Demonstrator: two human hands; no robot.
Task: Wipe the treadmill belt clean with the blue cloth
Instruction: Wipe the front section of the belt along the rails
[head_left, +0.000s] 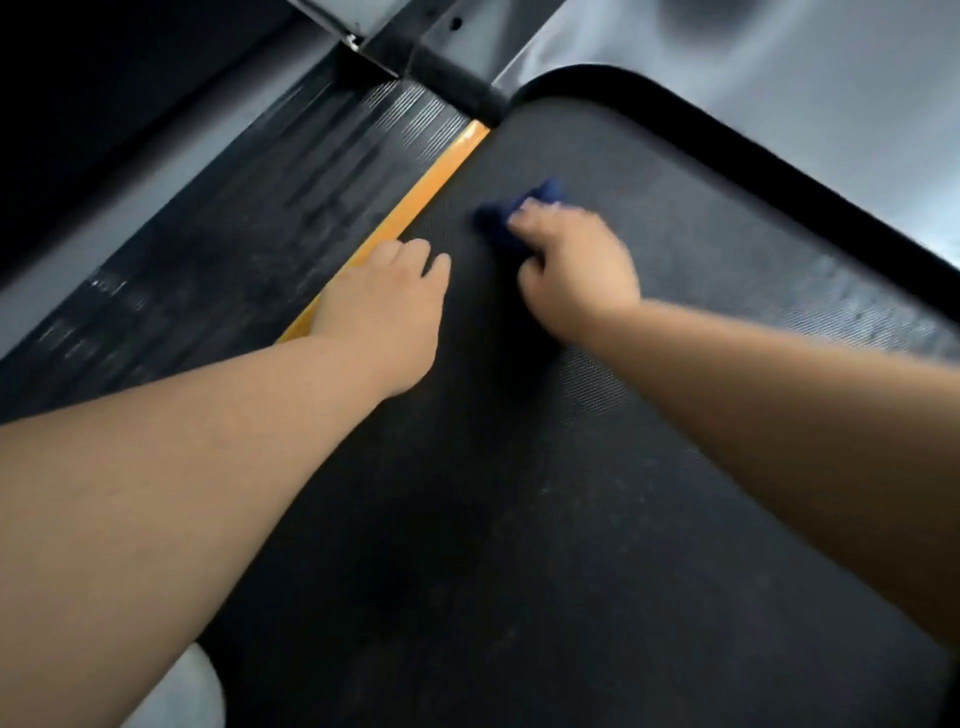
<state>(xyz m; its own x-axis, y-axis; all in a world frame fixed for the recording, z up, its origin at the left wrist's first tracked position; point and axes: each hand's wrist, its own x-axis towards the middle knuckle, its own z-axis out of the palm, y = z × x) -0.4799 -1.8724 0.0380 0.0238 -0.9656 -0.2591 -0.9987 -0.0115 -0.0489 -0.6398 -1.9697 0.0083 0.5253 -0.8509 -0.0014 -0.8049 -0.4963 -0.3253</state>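
Nearest to you, both bare forearms reach forward over the treadmill belt (519, 493), a dark textured surface that fills the lower and middle part of the view and shows pale specks. Your left hand (384, 306) lies palm down at the belt's left edge with fingers relaxed and holding nothing; its outer side covers part of the yellow strip (421, 202) that runs along that edge. Your right hand (576, 270) sits a little farther forward, near the left hand but apart from it, with fingers curled down around the blue cloth (524, 208). The cloth is bunched under the fingertips and pressed against the belt, and its far end shows beyond the knuckles (this area is motion-blurred, so the folds cannot be made out). Left of the yellow strip lies the ribbed side rail (260, 249), dark with lighter streaks. Beyond the cloth, a black border (779, 171) curves around the far end of the belt. Past the border lies a smooth grey surface (831, 78), and a dark metal frame part (415, 52) stands at the top centre.
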